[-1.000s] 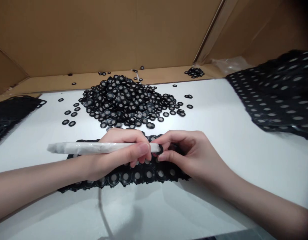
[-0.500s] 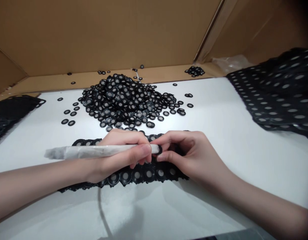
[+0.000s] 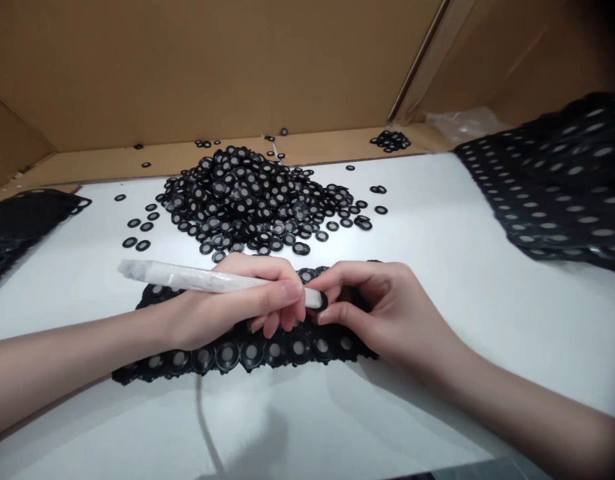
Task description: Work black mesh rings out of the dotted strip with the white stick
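My left hand (image 3: 260, 293) is closed around a white stick like a pen, wrapped in clear film (image 3: 187, 277). The stick's right end meets a small black ring (image 3: 323, 302). Thumb and forefinger of my right hand (image 3: 377, 300) pinch that ring at the stick's tip. Under both hands lies a black rubbery sheet (image 3: 202, 360) with rows of round pieces, each with a pale grey centre. The hands cover the middle of the sheet.
Behind the hands rises a heap of loose black rings with grey centres (image 3: 247, 200), with strays around it. More dotted black sheets (image 3: 547, 200) are stacked at right, and a dark perforated sheet (image 3: 27, 223) lies at left. Cardboard walls (image 3: 212, 73) enclose the white tabletop (image 3: 412, 233).
The stick's left end has swung up and to the right, and my left wrist has risen slightly with it. My right hand has barely moved and keeps its pinch.
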Action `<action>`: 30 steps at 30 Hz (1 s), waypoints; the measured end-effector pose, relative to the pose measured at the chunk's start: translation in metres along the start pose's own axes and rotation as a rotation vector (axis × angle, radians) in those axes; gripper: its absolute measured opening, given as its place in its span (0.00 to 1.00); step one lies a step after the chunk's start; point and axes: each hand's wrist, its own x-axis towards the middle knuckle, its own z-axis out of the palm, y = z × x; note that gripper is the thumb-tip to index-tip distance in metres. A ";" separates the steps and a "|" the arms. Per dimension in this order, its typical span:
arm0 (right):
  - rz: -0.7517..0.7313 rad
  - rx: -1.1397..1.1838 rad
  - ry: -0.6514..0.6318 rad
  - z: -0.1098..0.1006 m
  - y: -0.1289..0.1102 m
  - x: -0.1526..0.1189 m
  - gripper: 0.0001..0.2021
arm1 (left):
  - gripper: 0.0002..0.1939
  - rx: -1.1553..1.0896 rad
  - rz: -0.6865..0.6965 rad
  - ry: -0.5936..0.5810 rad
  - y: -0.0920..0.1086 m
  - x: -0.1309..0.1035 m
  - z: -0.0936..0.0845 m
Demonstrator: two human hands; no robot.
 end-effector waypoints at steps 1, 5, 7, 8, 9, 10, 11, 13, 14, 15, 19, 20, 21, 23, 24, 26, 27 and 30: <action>-0.006 0.006 -0.001 0.000 0.000 0.000 0.07 | 0.13 -0.005 0.010 -0.007 -0.001 0.001 0.000; -0.024 0.029 0.000 0.001 0.001 0.001 0.08 | 0.13 -0.023 0.032 -0.024 -0.004 0.002 -0.003; -0.024 0.040 0.005 0.001 0.001 0.000 0.08 | 0.13 -0.035 0.039 -0.046 -0.004 0.002 -0.004; -0.023 0.042 0.007 0.001 0.000 0.000 0.08 | 0.13 -0.040 0.041 -0.048 -0.005 0.002 -0.004; -0.022 0.043 0.008 0.000 0.000 0.000 0.08 | 0.13 -0.042 0.040 -0.040 -0.004 0.002 -0.004; -0.020 0.043 0.007 0.000 -0.001 0.000 0.07 | 0.13 -0.042 0.040 -0.023 -0.004 0.001 -0.004; -0.016 0.041 0.007 0.000 -0.001 0.000 0.07 | 0.13 -0.039 0.039 0.003 -0.003 0.000 -0.003; -0.010 0.034 0.011 -0.001 -0.002 0.000 0.07 | 0.13 -0.024 0.030 0.055 -0.001 -0.002 -0.001; -0.008 0.031 0.014 -0.001 -0.002 0.000 0.07 | 0.13 -0.015 0.023 0.072 -0.001 -0.003 0.000; -0.005 0.028 0.015 -0.001 -0.002 0.000 0.06 | 0.13 -0.007 0.017 0.087 0.000 -0.003 0.001; -0.014 0.037 0.023 0.000 -0.001 0.001 0.06 | 0.13 0.014 0.000 0.109 0.000 -0.004 0.003; -0.016 0.041 0.029 0.000 0.000 0.001 0.06 | 0.13 0.012 0.002 0.101 0.000 -0.004 0.002; -0.018 0.042 0.035 0.000 0.000 0.001 0.06 | 0.14 0.008 0.007 0.090 -0.001 -0.003 0.002; -0.009 0.039 0.033 0.000 0.000 0.001 0.06 | 0.14 -0.007 0.014 0.069 -0.002 -0.002 0.002; -0.001 0.036 0.024 0.000 -0.001 0.000 0.06 | 0.14 -0.017 0.016 0.062 -0.002 -0.002 0.002; 0.007 0.030 0.009 0.000 -0.001 0.000 0.06 | 0.13 -0.036 0.013 0.065 -0.001 -0.002 0.003; 0.004 0.024 0.007 -0.001 -0.001 0.000 0.06 | 0.13 -0.044 0.011 0.067 -0.001 -0.002 0.003; -0.012 -0.003 0.009 -0.001 -0.001 0.000 0.06 | 0.13 -0.055 0.020 0.037 -0.001 -0.002 0.003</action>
